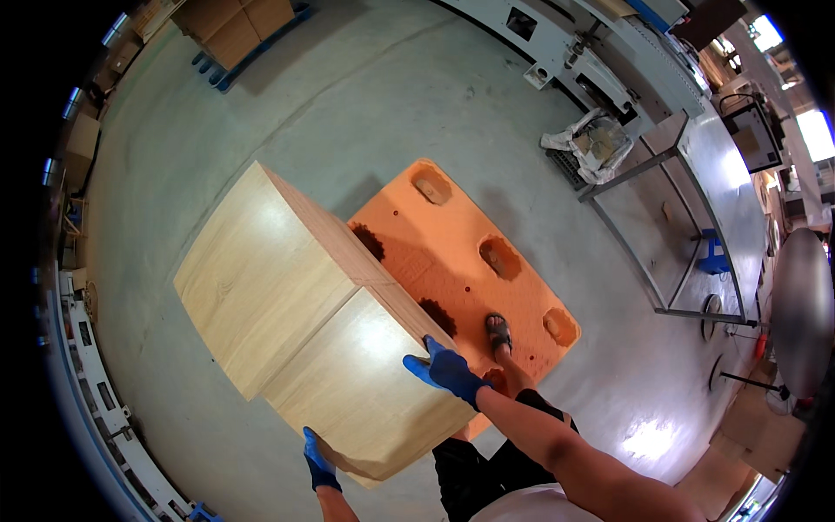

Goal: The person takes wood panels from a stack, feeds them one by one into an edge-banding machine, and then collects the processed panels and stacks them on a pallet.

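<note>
Two stacks of light wood-grain boards, a far stack (261, 270) and a near stack (365, 374), stand side by side partly over an orange plastic pallet (435, 235) with round cutouts. Layered edges show along their right side. My right hand (450, 369), in a blue glove, rests at the near stack's right edge, thumb and fingers spread. At the same stack's left near edge is my left hand (320, 461), also blue-gloved, its visible digit stretched against the side. The left hand's other fingers are partly hidden by the boards.
My sandalled foot (497, 332) is on the pallet. To the right stands a metal-framed table (713, 174), with a lined waste basket (596, 143) near it. Grey machinery (565, 52) runs along the far side. Cardboard boxes (235, 30) sit on a blue pallet at far left.
</note>
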